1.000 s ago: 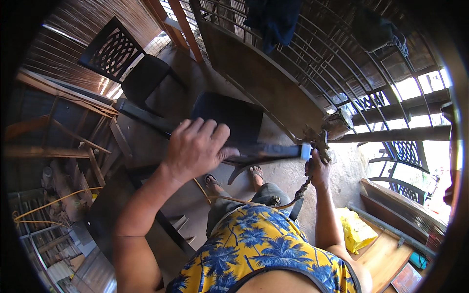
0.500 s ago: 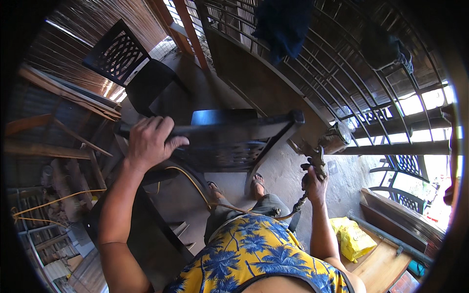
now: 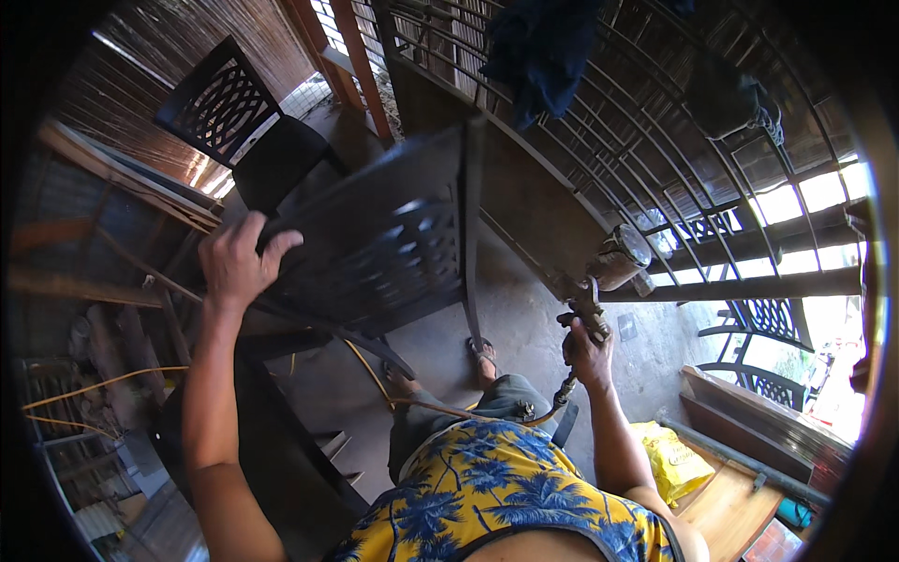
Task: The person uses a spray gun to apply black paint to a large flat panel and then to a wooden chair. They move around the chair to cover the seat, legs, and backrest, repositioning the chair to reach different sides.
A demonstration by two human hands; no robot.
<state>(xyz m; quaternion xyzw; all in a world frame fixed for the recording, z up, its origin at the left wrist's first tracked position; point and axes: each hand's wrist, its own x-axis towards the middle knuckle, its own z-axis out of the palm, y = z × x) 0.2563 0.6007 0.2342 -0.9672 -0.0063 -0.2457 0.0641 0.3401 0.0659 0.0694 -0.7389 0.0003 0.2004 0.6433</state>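
My left hand (image 3: 234, 264) grips the edge of a dark lattice-patterned chair (image 3: 384, 239) and holds it tilted up off the floor in front of me. My right hand (image 3: 588, 348) is closed on the handle of a paint spray gun (image 3: 609, 272) with a metal cup on top, held to the right of the chair. A hose (image 3: 449, 407) runs from the gun down across my lap.
A second dark lattice chair (image 3: 245, 131) stands at the back left. A curved metal railing (image 3: 655, 159) with cloths hung on it fills the right. More lattice chairs (image 3: 763, 323) stand far right. A yellow bag (image 3: 670, 459) and wooden boards lie at lower right.
My left hand has lifted and tipped the chair upward, so its seat now faces me. My right hand with the spray gun has stayed near the same spot.
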